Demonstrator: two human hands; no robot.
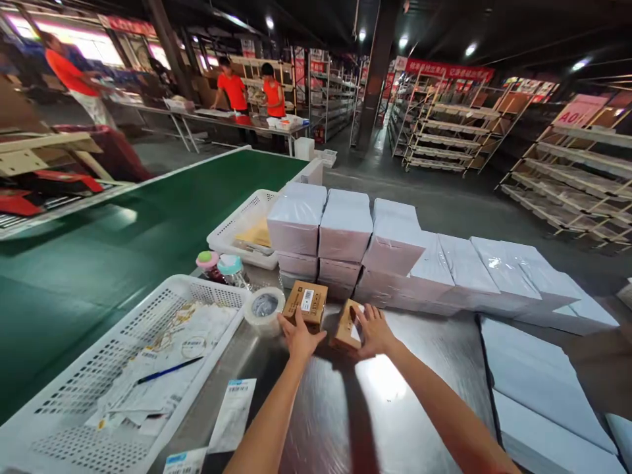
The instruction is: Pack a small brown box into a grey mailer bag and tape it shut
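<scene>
While both arms stretch over the steel table (395,408), my left hand (299,338) lies spread on 1 small cardboard box (307,303), and my right hand (374,332) cups another box (346,327). Both look light, stiff, best gripped by opposite sides. Beyond stand wrapped white stacks (345,227).

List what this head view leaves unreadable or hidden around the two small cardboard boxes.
- Label print on the left box: too small to read.
- Near face of the right box: covered by the right hand.
- Left hand: touches the left box; grip hidden under the palm.
- Papers in the white basket: text too small.
- Tape roll: partly blurred.
</scene>
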